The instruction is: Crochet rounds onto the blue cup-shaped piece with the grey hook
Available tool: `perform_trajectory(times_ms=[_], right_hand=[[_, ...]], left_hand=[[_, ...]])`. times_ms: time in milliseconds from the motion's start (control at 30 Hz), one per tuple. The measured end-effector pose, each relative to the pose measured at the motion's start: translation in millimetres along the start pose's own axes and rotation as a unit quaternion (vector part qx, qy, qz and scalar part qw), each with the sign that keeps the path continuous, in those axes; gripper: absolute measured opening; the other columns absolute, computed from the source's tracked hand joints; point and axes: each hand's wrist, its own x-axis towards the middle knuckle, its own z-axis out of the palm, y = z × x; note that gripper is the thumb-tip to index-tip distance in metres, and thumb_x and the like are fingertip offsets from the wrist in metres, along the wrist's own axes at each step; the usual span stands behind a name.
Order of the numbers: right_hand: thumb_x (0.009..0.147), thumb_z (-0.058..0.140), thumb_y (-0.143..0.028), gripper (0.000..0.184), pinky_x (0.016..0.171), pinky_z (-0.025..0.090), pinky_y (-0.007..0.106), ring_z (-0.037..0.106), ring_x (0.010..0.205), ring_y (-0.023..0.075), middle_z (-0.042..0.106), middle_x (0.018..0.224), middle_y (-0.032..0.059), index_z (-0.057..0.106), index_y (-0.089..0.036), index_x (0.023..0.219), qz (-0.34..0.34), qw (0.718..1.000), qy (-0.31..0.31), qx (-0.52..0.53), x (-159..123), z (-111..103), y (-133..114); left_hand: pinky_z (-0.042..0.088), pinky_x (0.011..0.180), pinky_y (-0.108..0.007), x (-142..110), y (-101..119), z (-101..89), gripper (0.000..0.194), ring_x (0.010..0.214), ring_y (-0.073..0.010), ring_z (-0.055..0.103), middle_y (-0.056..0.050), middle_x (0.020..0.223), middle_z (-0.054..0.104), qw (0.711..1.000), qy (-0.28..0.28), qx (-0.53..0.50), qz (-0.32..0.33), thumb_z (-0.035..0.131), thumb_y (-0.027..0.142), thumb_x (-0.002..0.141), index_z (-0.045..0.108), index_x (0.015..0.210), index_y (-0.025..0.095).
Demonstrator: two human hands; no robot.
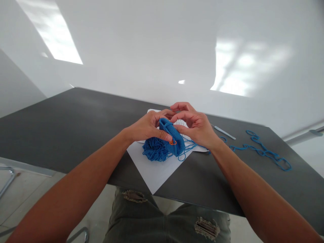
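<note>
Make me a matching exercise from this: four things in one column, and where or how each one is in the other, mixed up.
Things:
1. Orange clip
2. Slim tool
3. Paper
4. Bundle of yarn

Place or state:
A. White, one corner pointing toward the person
B. Bunched up, to the left of the blue worked piece
C. Against the worked piece, by the thumb of the left hand
D. Lying on the dark table, past the right wrist

Right pairs: 1-C, 2-D, 3-A, 4-B
</note>
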Motion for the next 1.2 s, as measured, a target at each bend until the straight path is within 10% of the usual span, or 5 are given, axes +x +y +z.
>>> perform_trajectory(times_ms=[433, 733, 1200], right_hand=[[0.074, 0.094, -0.027, 0.012, 0.108, 0.054, 0.047, 0.06, 0.124, 0.0241, 0.068, 0.12, 0.0056, 0.084, -0.028, 0.081, 0.086, 0.98, 0.044, 0.176, -2, -16, 1], [0.077, 0.092, -0.024, 0.009, 0.079, 0.057, 0.035, 0.062, 0.091, 0.0168, 0.066, 0.103, 0.0058, 0.086, -0.026, 0.083, 0.084, 0.982, -0.098, 0.135, -6, -39, -10], [0.08, 0.084, -0.033, 0.012, 0.052, 0.047, 0.029, 0.059, 0.059, 0.0145, 0.07, 0.067, 0.0008, 0.082, -0.021, 0.081, 0.227, 0.932, -0.265, -0.093, -8, -64, 14]], left_hand=[[0.062, 0.088, -0.043, -2, 2, -7.6, 0.04, 0.096, -0.0269, 0.075, -0.008, 0.097, 0.079, 0.993, 0.06, -0.015, -0.099, 0.099, 0.033, 0.063, 0.085, 0.098, 0.019], [0.059, 0.073, -0.034, -1, -6, -16.7, 0.046, 0.07, -0.0189, 0.072, -0.006, 0.081, 0.08, 0.976, 0.183, -0.105, -0.043, 0.101, 0.044, 0.063, 0.084, 0.097, 0.016], [0.063, 0.082, -0.038, 2, -1, -20.8, 0.049, 0.094, -0.0274, 0.077, -0.007, 0.079, 0.076, 0.941, 0.285, -0.178, 0.043, 0.085, 0.062, 0.08, 0.073, 0.072, 0.016]])
